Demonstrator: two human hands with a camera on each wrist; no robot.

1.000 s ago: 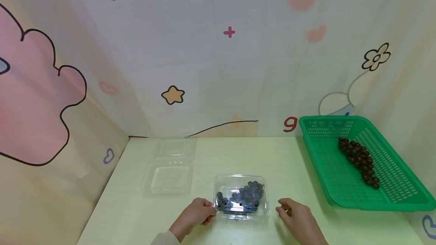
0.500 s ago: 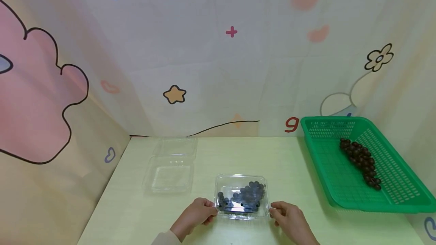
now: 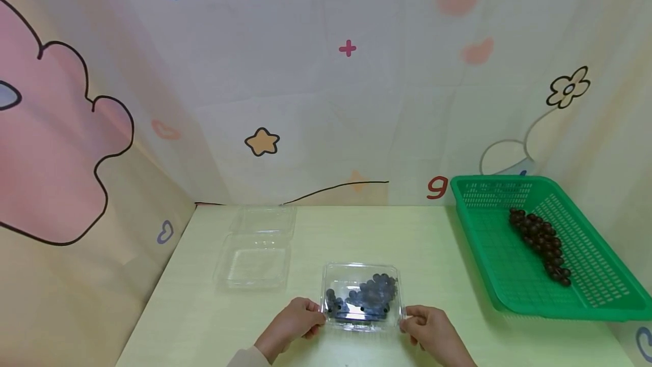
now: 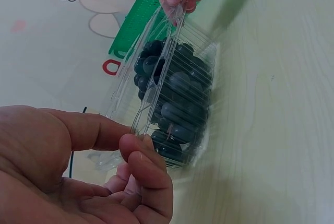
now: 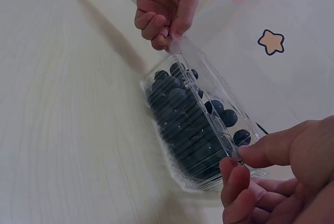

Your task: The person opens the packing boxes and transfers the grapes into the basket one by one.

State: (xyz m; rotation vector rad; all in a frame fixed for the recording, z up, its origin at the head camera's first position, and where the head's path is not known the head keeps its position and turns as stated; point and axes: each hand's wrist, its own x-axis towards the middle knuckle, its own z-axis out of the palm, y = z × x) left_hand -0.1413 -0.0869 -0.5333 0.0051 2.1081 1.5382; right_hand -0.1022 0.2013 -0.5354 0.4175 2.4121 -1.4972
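A clear plastic clamshell box (image 3: 361, 273) with its lid down stands on the table in front of me. Dark grapes (image 3: 374, 293) fill part of it, seen through the walls in both wrist views. My left hand (image 3: 297, 319) pinches the rim at the box's left front corner between thumb and curled fingers. At the right front corner my right hand (image 3: 430, 327) pinches the rim the same way. In the left wrist view the left thumb presses on the lid edge, with the fingers (image 4: 148, 174) curled below it.
An open clear clamshell box (image 3: 254, 265) lies at the back left of the table (image 3: 346, 234). On the right stands a green plastic basket (image 3: 479, 254) holding a bunch of dark reddish grapes (image 3: 540, 242). A printed curtain (image 3: 305, 72) hangs behind and at the sides.
My right hand has moved left from beside the box and taken hold of its right corner. The left hand has kept its grip on the left corner.
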